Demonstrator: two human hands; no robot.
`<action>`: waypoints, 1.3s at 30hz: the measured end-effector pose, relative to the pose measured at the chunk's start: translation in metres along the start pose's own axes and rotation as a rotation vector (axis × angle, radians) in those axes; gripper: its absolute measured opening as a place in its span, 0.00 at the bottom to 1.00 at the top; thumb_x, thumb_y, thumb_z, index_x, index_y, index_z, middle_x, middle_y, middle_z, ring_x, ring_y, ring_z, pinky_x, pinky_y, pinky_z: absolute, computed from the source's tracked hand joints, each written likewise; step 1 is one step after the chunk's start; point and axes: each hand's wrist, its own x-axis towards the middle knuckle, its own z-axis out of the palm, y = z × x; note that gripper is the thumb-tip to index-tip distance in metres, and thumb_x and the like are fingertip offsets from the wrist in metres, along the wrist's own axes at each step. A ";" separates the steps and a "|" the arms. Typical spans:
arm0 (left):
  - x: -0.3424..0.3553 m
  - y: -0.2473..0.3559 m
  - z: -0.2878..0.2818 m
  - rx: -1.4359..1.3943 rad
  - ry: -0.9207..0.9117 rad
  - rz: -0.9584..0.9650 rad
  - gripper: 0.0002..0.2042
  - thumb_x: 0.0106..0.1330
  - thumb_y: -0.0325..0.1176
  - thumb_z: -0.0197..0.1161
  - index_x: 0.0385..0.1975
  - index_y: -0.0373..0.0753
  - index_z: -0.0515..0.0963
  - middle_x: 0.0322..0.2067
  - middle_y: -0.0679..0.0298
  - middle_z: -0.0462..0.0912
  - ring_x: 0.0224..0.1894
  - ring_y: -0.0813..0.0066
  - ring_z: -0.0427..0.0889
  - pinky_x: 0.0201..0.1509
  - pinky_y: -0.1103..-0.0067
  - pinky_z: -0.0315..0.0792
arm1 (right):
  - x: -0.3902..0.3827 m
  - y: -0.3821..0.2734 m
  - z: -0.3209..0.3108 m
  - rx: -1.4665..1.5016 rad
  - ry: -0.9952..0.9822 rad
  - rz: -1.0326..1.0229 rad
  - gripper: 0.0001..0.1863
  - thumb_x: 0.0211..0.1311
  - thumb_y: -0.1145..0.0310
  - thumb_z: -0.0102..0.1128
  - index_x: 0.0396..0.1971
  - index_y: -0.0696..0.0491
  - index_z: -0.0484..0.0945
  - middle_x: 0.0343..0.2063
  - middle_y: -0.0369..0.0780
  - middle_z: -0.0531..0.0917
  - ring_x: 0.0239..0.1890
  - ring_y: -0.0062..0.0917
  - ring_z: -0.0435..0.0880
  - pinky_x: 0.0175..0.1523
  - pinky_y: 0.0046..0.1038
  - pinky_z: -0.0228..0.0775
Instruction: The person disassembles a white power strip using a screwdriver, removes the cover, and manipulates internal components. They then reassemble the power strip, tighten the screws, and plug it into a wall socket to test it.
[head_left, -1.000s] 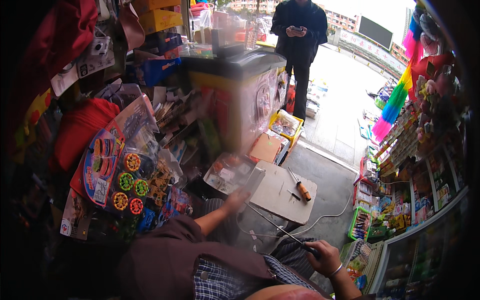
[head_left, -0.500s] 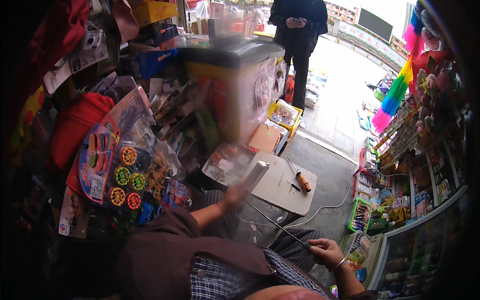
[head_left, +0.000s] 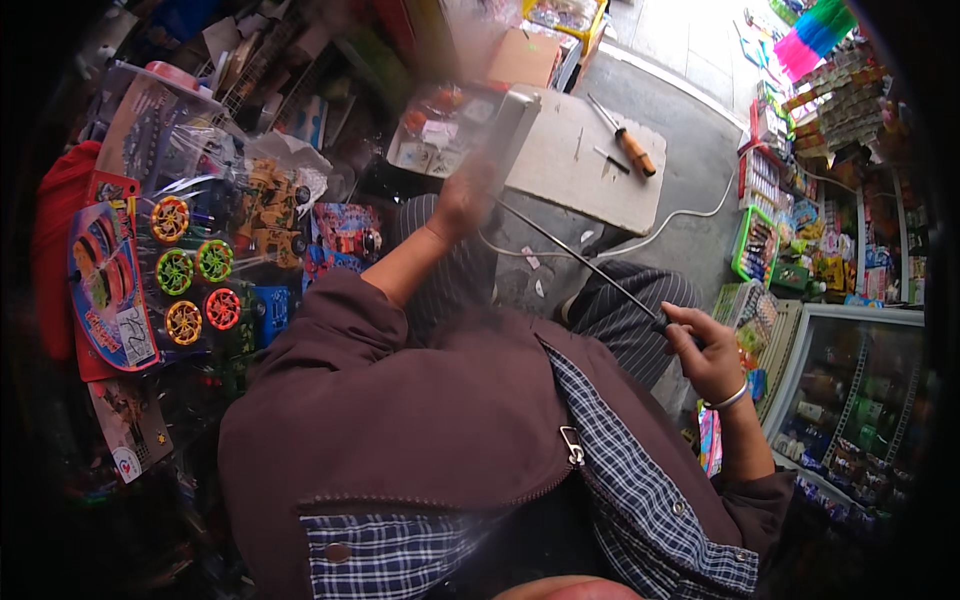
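My left hand [head_left: 465,205], partly blurred, is closed around a long white box-shaped object [head_left: 517,128] that stands tilted over the edge of a small board-topped table. In my right hand [head_left: 708,358] is a long thin metal rod [head_left: 590,265] with a dark end at my fingers; any handle inside the hand is hidden. The rod slants up and left, its far tip close to my left hand and the foot of the white object. Whether the tip touches it I cannot tell. On the tabletop [head_left: 560,190] lie a screwdriver with an orange-brown handle [head_left: 634,153] and a small dark slim piece [head_left: 611,159].
A clear plastic box of small items [head_left: 440,135] sits left of the tabletop. Packaged toys with coloured wheels [head_left: 197,272] crowd the left. A white cable [head_left: 690,213] runs across the floor. Shelved goods and a glass-fronted cabinet [head_left: 850,390] stand on the right.
The view has tipped downward, so the table and hands sit higher in it and the standing person is out of sight. Both hands keep their holds on the white object and the rod.
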 end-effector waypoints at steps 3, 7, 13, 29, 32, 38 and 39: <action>0.006 0.017 -0.004 0.138 -0.075 0.080 0.13 0.68 0.30 0.51 0.45 0.29 0.74 0.41 0.48 0.78 0.46 0.52 0.76 0.53 0.67 0.71 | 0.002 0.007 0.004 0.358 -0.108 0.233 0.16 0.67 0.65 0.54 0.51 0.54 0.76 0.21 0.33 0.80 0.15 0.08 0.68 0.18 0.13 0.57; 0.009 0.014 0.003 -0.407 -0.032 -0.301 0.16 0.73 0.37 0.45 0.49 0.31 0.71 0.35 0.62 0.77 0.39 0.71 0.76 0.47 0.73 0.72 | 0.016 0.022 -0.004 0.251 -0.106 0.151 0.18 0.66 0.64 0.57 0.52 0.55 0.75 0.21 0.33 0.79 0.15 0.09 0.69 0.18 0.13 0.59; 0.001 -0.010 -0.008 -0.879 0.089 -0.739 0.30 0.71 0.58 0.42 0.56 0.36 0.69 0.43 0.57 0.80 0.39 0.69 0.82 0.40 0.73 0.79 | 0.056 0.044 -0.012 0.314 0.096 0.095 0.15 0.66 0.64 0.55 0.46 0.59 0.78 0.13 0.27 0.70 0.11 0.09 0.62 0.16 0.15 0.49; -0.003 -0.023 -0.008 -1.239 0.050 -0.845 0.32 0.69 0.59 0.44 0.60 0.37 0.65 0.51 0.48 0.76 0.45 0.58 0.81 0.45 0.65 0.78 | 0.270 0.088 0.093 -0.660 0.443 -0.273 0.15 0.54 0.61 0.63 0.41 0.47 0.78 0.37 0.40 0.78 0.42 0.37 0.79 0.44 0.37 0.72; -0.004 -0.031 -0.007 -1.331 0.089 -0.853 0.32 0.69 0.58 0.44 0.61 0.36 0.64 0.52 0.47 0.75 0.47 0.55 0.80 0.47 0.63 0.78 | 0.276 0.093 0.097 -0.669 0.478 -0.330 0.17 0.52 0.60 0.64 0.43 0.46 0.78 0.37 0.41 0.78 0.42 0.38 0.79 0.46 0.36 0.72; -0.005 -0.043 -0.005 -1.475 0.137 -0.909 0.31 0.70 0.57 0.44 0.59 0.34 0.65 0.50 0.47 0.75 0.49 0.53 0.79 0.50 0.60 0.77 | 0.268 0.098 0.077 -0.602 0.515 -0.523 0.18 0.52 0.59 0.67 0.41 0.50 0.80 0.38 0.40 0.80 0.45 0.35 0.77 0.52 0.34 0.69; -0.006 -0.044 -0.005 -1.453 0.147 -0.920 0.31 0.69 0.58 0.45 0.59 0.34 0.66 0.49 0.47 0.76 0.49 0.54 0.79 0.50 0.60 0.77 | 0.267 0.099 0.068 -0.581 0.523 -0.470 0.15 0.53 0.61 0.66 0.40 0.50 0.81 0.36 0.39 0.81 0.44 0.34 0.78 0.51 0.33 0.70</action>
